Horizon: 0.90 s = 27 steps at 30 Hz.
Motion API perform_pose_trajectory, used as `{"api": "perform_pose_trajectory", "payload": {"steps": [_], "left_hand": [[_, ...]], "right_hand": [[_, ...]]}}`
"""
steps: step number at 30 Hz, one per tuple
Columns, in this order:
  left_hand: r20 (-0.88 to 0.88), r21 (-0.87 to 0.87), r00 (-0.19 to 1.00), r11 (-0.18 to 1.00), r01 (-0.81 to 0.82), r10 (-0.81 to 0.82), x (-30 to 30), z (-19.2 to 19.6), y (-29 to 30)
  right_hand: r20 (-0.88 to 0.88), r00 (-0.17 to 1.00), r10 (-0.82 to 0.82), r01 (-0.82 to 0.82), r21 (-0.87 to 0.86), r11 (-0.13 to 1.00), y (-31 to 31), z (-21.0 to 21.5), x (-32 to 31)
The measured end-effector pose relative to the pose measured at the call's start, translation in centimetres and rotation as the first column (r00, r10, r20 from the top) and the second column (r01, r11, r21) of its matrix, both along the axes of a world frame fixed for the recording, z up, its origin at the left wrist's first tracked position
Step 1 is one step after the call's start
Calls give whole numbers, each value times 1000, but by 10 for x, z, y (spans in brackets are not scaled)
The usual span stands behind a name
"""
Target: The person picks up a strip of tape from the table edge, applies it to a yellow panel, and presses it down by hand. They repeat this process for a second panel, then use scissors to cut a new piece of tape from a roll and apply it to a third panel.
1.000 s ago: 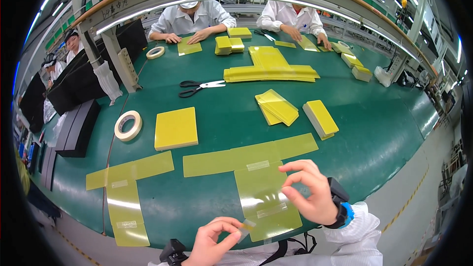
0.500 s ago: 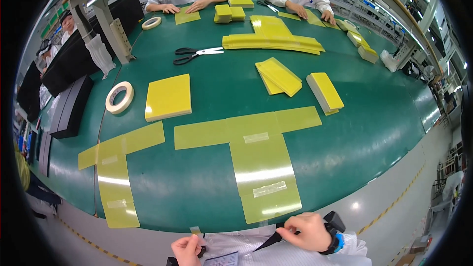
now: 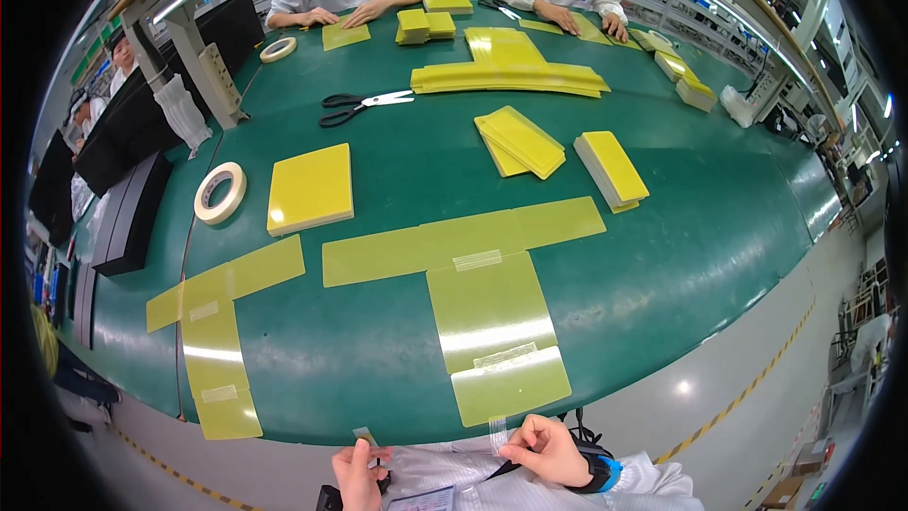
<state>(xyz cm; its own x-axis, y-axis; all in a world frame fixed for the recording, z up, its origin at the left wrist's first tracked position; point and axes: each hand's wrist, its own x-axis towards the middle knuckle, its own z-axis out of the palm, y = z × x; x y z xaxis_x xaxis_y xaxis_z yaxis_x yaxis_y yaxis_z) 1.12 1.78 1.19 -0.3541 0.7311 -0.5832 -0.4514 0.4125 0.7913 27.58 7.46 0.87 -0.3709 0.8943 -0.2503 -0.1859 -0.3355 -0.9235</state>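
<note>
My left hand (image 3: 357,477) is at the front table edge, thumb and fingers pinched at a short strip of clear tape (image 3: 364,436). To its right, my right hand (image 3: 549,450) has thumb and forefinger closed on the lower end of another clear tape strip (image 3: 497,431), whose top meets the table edge. Just above lies a T-shaped layout of yellow sheets (image 3: 492,308), its pieces joined by clear tape. A narrower yellow taped layout (image 3: 214,345) lies to the left, its arms tilted.
Behind are a square yellow stack (image 3: 310,187), a tape roll (image 3: 219,193), loose yellow cards (image 3: 520,142), a narrow yellow stack (image 3: 610,168), black-handled scissors (image 3: 364,106) and a pile of yellow T-shapes (image 3: 511,71). Two co-workers handle yellow sheets across the table. Black boxes (image 3: 132,213) stand left.
My right hand has moved left and down to the tape strip at the table edge and pinched it. My left hand stays by its strip. The whole view has shifted slightly.
</note>
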Motion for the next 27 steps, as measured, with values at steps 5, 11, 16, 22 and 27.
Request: {"api": "perform_pose_trajectory", "payload": {"steps": [5,11,16,22,27], "left_hand": [[-290,-26,798,838,545,-528,0,-25,-20],[-833,91,395,608,788,-387,30,44,31],[-989,-28,46,491,871,-139,59,26,75],[-994,-85,-41,484,871,-99,61,22,80],[-994,-42,14,494,869,-109,62,21,82]], "right_hand": [[237,967,89,-106,61,992,4,1,6],[457,885,88,-253,315,915,2,27,6],[-91,995,45,-75,-354,932,1,54,15],[431,892,138,-142,-21,990,-15,24,23],[676,560,-479,-630,723,283,16,14,10]]}}
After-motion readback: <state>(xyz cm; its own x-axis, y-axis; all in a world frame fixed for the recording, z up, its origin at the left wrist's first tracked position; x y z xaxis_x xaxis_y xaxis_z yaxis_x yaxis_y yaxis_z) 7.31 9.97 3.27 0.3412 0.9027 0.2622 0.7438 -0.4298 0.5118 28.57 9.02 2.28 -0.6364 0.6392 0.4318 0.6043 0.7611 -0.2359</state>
